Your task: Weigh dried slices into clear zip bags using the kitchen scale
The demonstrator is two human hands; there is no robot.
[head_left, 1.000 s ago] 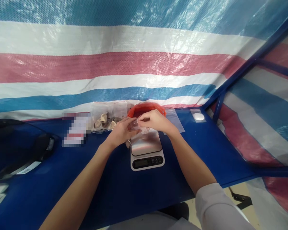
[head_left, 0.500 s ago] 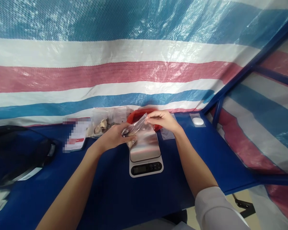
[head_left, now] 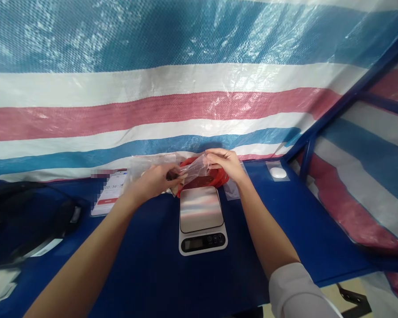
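A clear plastic bag (head_left: 196,168) is stretched between my two hands, above the far edge of the kitchen scale. My left hand (head_left: 159,180) pinches its left end, where some pale contents partly show below the fingers. The right hand (head_left: 226,163) is closed on the other end between thumb and fingertips. Under the bag lies a red plastic bag (head_left: 219,177) with dark contents. The digital scale (head_left: 201,211) has a bare steel plate; its display cannot be read. Behind my left hand, other clear bags (head_left: 142,162) are partly hidden.
A phone (head_left: 109,192) showing a timer lies left of the bags. Black straps or a bag (head_left: 36,216) sit at far left. On the right are a flat clear bag (head_left: 231,190) and a white mouse-like object (head_left: 277,172) on clear plastic. Striped sheeting (head_left: 172,110) hangs behind.
My left hand has moved slightly left and up off the scale, lifting the clear bag, which now hangs more level. The view has tilted slightly.
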